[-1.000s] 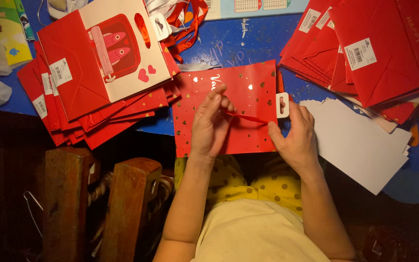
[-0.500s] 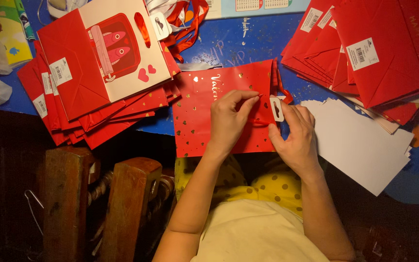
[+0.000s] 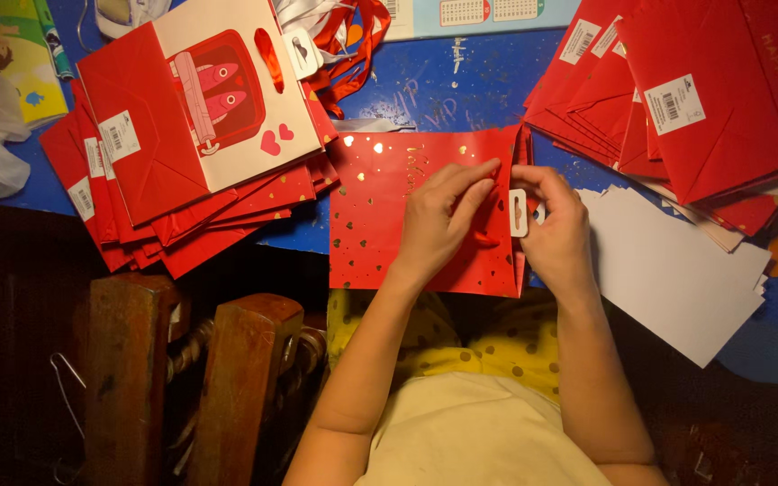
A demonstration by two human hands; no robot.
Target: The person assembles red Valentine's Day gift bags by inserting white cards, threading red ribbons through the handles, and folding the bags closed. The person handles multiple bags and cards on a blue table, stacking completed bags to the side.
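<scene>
From the head view, a flat red gift bag (image 3: 380,216) speckled with gold hearts lies in the middle of the frame, its lower edge hanging off the blue table (image 3: 461,85) toward the person's lap. The left hand (image 3: 438,220) rests on it with fingers curled, pinching at the red ribbon handle (image 3: 486,238) near the bag's right edge. The right hand (image 3: 556,225) is closed around a small white tag (image 3: 519,213) at that same edge.

The ribbon looks thin and slippery; I'd judge it could slide out of the pinch, or the tag's slot could tear if pulled sideways. With so much of the bag off the table, a hard tug might drag it into the lap.

At upper left sits a fanned stack of red bags (image 3: 164,198) topped by one with a cream panel showing fish. Its lower right corner comes just beside the worked bag, so a sweeping elbow could scatter it. At upper right lies another pile of red bags (image 3: 704,108), and below it white card sheets (image 3: 677,270) almost touch the right hand. Loose red ribbons (image 3: 353,36) tangle at top centre. A wooden chair back (image 3: 182,378) stands at lower left.
</scene>
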